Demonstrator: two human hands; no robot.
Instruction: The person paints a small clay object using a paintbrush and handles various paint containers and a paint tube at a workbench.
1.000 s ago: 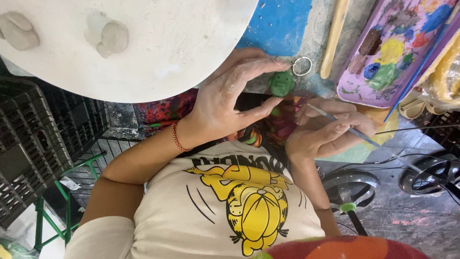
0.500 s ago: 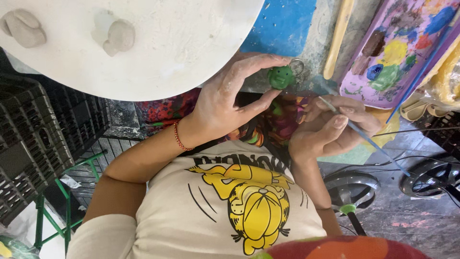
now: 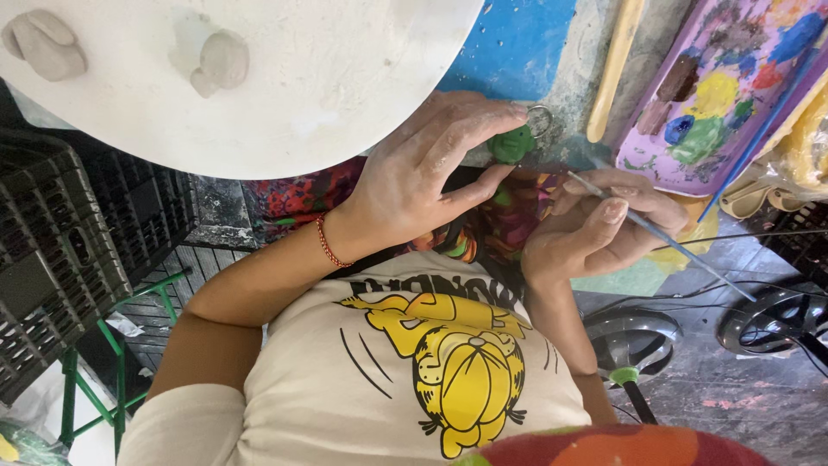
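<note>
My left hand (image 3: 423, 173), with a red bracelet at the wrist, pinches a small green painted piece (image 3: 511, 144) between thumb and fingers. A metal key ring (image 3: 541, 121) hangs from the piece. My right hand (image 3: 595, 229) is just to the right of it and holds a thin paintbrush (image 3: 664, 237). The brush tip points toward the green piece and stops a short way from it. Both hands are dusted with pale clay.
A round white board (image 3: 302, 78) carries two grey clay lumps (image 3: 220, 60). A purple paint palette (image 3: 716, 95) with colour blobs and a blue brush (image 3: 763, 129) lies at the upper right, beside a wooden tool (image 3: 614, 60). Black crates (image 3: 69, 250) stand at the left.
My right hand has risen a little with the brush, closer to the green piece. My left hand has shifted its fingers slightly on the piece.
</note>
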